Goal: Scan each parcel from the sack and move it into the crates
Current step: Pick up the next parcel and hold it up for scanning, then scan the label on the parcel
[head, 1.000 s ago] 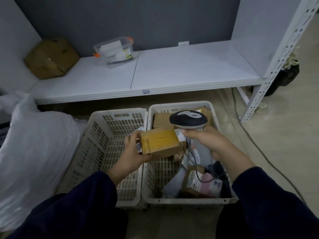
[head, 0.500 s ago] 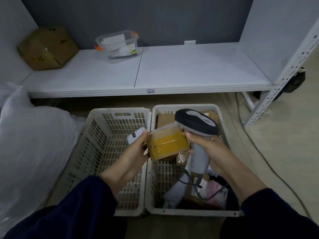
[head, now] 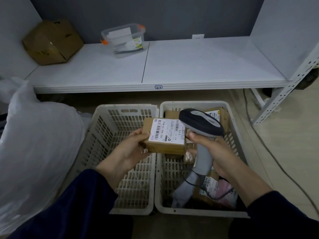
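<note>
My left hand [head: 131,149] grips a small cardboard parcel [head: 165,137] above the seam between the two white crates, its white barcode label facing up. My right hand [head: 215,152] holds the grey barcode scanner [head: 201,124] by its handle, its dark head just right of the parcel's label and my thumb touching the box's right edge. The left crate [head: 107,135] looks empty. The right crate [head: 236,140] holds several parcels and bags. The white sack [head: 34,152] lies at my left.
A low white shelf [head: 189,66] runs behind the crates, carrying a brown cardboard box [head: 51,42] and a clear plastic tub [head: 124,40]. A perforated metal upright [head: 284,94] stands at the right, with a cable [head: 276,163] trailing over the floor.
The parcel has been turned so its barcode label now faces up instead of its yellow-taped side. The scanner has stayed close beside it, and both hands sit slightly lower.
</note>
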